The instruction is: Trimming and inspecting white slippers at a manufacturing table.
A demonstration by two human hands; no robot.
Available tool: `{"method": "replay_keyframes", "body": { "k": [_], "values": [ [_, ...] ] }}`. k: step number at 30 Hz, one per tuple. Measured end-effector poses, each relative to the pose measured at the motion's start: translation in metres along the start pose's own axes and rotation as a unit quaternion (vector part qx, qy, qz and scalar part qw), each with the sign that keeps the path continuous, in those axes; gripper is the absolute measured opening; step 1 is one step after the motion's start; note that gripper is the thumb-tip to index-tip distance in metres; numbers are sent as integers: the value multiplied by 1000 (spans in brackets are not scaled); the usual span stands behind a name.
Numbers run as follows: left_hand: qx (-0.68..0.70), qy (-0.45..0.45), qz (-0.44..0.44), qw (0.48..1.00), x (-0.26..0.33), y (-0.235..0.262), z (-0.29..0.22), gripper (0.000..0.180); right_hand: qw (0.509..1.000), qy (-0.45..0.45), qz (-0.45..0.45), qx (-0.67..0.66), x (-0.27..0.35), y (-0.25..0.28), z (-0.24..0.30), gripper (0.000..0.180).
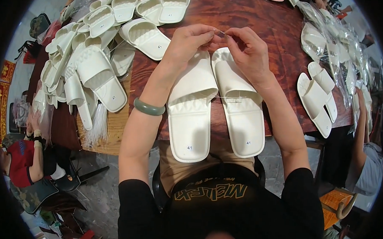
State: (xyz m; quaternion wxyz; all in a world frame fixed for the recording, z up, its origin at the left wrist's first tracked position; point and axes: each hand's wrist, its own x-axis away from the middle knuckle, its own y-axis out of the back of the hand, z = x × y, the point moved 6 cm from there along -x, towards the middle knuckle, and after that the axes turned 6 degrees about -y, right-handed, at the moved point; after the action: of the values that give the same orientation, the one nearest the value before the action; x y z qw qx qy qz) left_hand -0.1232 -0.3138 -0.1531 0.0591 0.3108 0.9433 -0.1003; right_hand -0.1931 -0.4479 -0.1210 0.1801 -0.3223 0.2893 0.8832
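Note:
A pair of white slippers, the left slipper (190, 132) and the right slipper (241, 129), lies side by side in front of me, heels past the table's near edge. A thin strand runs between their straps. Just beyond the toe ends, my left hand (194, 41) and my right hand (249, 52) are both closed in a pinch, fingertips almost meeting. Between them shows a thin clear string (221, 32), too fine to follow along its length. The left wrist carries a green bangle (149, 107).
Many white slippers (102, 72) are heaped at the left, above a bundle of white strands (99, 122) hanging over the edge. Another pair (316, 103) lies on the red-brown table (282, 51) at right, beside plastic-bagged slippers (329, 44). People sit at both sides.

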Motion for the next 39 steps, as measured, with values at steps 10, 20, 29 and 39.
{"method": "replay_keyframes", "body": {
  "k": [10,20,29,39],
  "values": [
    [2,2,-3,1000,0,-2,-1,21,1000,-8,17,5,0,-1,1,12],
    [-11,-19,21,1000,-9,-11,-1,20,1000,-15,16,11,-4,6,-3,12],
    [-22,-14,-2,1000,4,4,6,18,1000,13,-3,-12,4,-6,8,10],
    [-16,-7,-1,1000,-4,-5,1,18,1000,9,-2,-4,1,2,5,10]
  ]
}}
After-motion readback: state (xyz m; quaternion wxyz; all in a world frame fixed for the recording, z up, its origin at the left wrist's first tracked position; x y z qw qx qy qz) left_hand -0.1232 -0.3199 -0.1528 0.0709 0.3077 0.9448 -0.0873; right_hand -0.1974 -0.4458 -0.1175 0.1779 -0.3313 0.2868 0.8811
